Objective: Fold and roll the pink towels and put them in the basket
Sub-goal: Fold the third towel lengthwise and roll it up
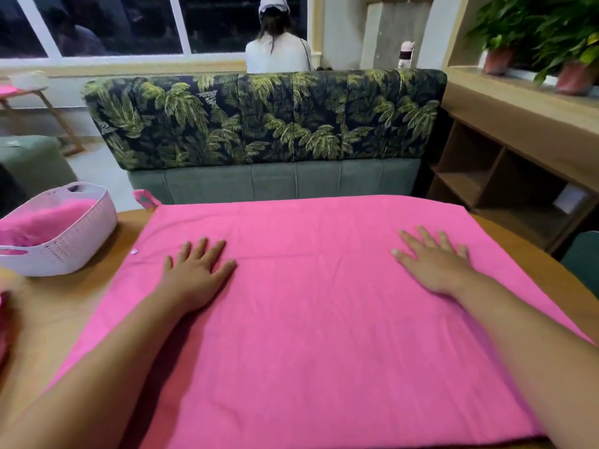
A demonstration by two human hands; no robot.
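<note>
A large pink towel [308,319] lies spread flat over the wooden table [58,319], covering most of it. My left hand [194,273] rests palm down on the towel's left part with fingers straight and spread. My right hand [434,260] lies flat on the towel's right part, fingers also spread. A white perforated basket [74,241] stands at the table's far left with pink towel cloth [42,222] inside it. A small pink tag or corner [144,198] sticks up at the towel's far left corner.
Behind the table stands a sofa back with a palm-leaf cushion [265,118]. A person [278,43] sits beyond it, facing away. Wooden shelving [505,176] with potted plants [570,43] runs along the right. Something pink shows at the left edge [4,319].
</note>
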